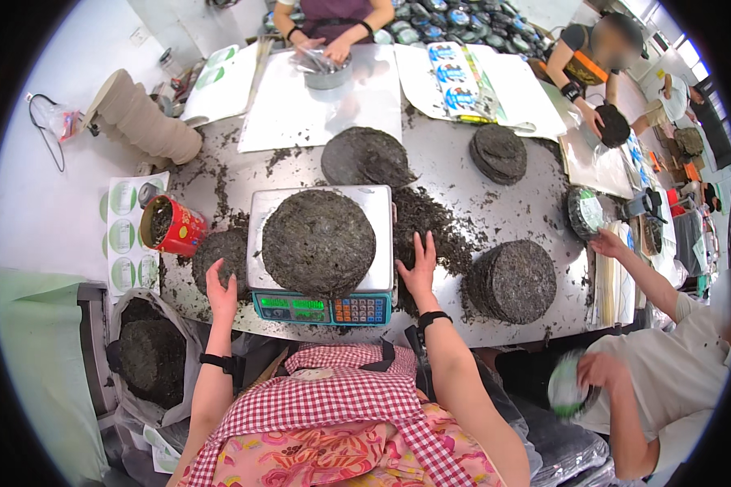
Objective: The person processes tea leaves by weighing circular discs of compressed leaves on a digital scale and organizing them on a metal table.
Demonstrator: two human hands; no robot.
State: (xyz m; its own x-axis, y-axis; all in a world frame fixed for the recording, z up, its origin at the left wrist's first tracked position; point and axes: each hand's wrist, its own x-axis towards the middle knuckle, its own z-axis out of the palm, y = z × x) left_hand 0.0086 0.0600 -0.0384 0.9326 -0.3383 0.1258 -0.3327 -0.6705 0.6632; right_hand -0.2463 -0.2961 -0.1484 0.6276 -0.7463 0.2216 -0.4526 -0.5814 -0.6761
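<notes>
A digital weighing scale (259, 243) with a lit green display stands before me on the metal table. On its pan lies a round, dark cake of what looks like dried seaweed (318, 240). My left hand (222, 293), fingers apart and holding nothing, is at the scale's left side. Just beyond its fingertips is another dark round cake (210, 254), partly under the scale's edge in this view. To the right of the scale, my right hand (420, 271) has its fingers spread over loose dark flakes (441, 225). Whether it touches the flakes I cannot tell.
Stacked dark cakes (515, 280) stand at right, with more cakes (362, 155) behind the scale. A red tin (186, 228) leans at left. An open sack (186, 365) holds dark cakes below the table. Co-workers handle a round pan (329, 79) and wrapped packages (585, 213).
</notes>
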